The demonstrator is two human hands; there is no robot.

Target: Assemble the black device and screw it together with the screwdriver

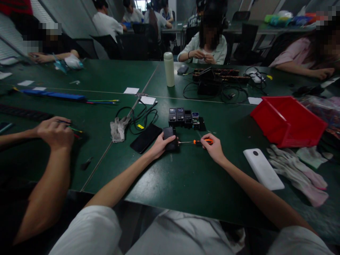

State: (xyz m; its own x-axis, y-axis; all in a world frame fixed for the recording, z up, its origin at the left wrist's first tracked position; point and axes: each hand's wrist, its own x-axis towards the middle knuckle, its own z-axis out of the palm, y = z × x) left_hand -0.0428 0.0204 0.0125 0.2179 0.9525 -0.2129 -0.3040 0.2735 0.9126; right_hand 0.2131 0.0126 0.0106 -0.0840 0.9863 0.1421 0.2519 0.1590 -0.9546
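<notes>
Pinching round a small black box (pixel 169 133), my left hand (pixel 160 145) has its thumb across the top; the grip is narrow, filled by the box. The casing is oblong, dark and matte. At 3 o'clock from it, my right hand (pixel 214 147) closes its fingers around the orange-and-black handle of a screwdriver (pixel 197 142). Its slim metal shaft points left to the box's right-hand edge; whether the tip sits in a screw, I cannot tell.

Under both lies the green tabletop (pixel 159 180), smooth with a dull sheen. At 1 o'clock from the box stands a row of blocky black modules (pixel 180 116). At 9 o'clock lies a flat, glossy black slab (pixel 146 138), near my left hand, and beyond it a crumpled, greyish cloth glove (pixel 119 128). Just above 3 o'clock, well apart, is an angular red bin (pixel 267 124); between 3 and 4, a white slab (pixel 262 168) with rounded corners.
</notes>
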